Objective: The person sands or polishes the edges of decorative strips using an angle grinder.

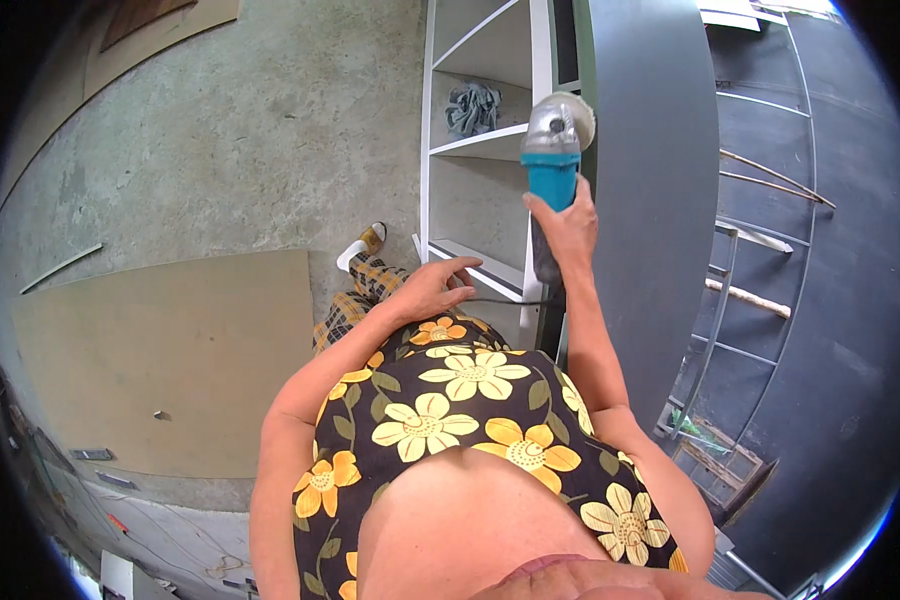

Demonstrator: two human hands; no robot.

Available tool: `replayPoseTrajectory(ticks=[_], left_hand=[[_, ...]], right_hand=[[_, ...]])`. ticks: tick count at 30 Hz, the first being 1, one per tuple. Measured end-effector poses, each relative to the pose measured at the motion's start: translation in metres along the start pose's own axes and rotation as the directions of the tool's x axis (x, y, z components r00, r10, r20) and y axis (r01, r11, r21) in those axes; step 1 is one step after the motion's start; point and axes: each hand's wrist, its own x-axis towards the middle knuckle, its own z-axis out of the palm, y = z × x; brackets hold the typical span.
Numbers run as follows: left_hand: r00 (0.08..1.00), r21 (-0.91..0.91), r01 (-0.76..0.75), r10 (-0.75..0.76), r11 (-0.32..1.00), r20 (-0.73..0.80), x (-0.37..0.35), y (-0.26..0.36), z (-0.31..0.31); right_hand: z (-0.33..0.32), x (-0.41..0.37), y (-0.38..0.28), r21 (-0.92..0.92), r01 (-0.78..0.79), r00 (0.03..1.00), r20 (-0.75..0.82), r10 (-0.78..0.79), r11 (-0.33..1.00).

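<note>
An angle grinder (552, 183) with a teal body and metal head is gripped in my right hand (574, 225), its rear end pointing back toward me. On its head sits a pale round disc (584, 122), which overlaps the edge of a long grey panel (655, 180) in this view. From the grinder's rear a black cord (515, 301) runs left toward my waist. My left hand (435, 290) is in front of my waist with its fingers apart, the fingertips close to the cord and to a white-edged frame (480, 272).
A crumpled grey-blue cloth (473, 108) lies inside the white-edged frame. On the right, a metal ladder-like frame (750, 230) lies before a dark surface. A tan board (170, 370) rests on the concrete floor (270, 130) at left. My foot (373, 238) is beside the frame.
</note>
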Motion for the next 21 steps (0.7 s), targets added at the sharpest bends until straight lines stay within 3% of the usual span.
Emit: replayPoseTrajectory(ticks=[4,11,18,21], left_hand=[[1.0,0.017,-0.012,0.012,1.0,0.017,0.015,0.01,-0.011],[0.998,0.017,-0.029,0.028,0.999,0.057,0.026,0.013,-0.016],[0.999,-0.002,-0.049,0.049,0.999,0.02,0.04,0.02,-0.04],[0.995,0.024,-0.065,0.064,0.998,0.071,0.059,0.018,-0.056]], right_hand=[[0.001,0.005,0.001,-0.007,-0.055,0.997,0.052,0.055,0.998],[-0.003,0.052,-0.024,-0.029,0.028,0.996,-0.079,-0.03,0.999],[0.0,0.015,-0.007,-0.008,-0.014,1.0,0.025,0.015,1.0],[0.006,0.02,-0.01,0.002,-0.055,0.998,0.031,0.055,0.998]])
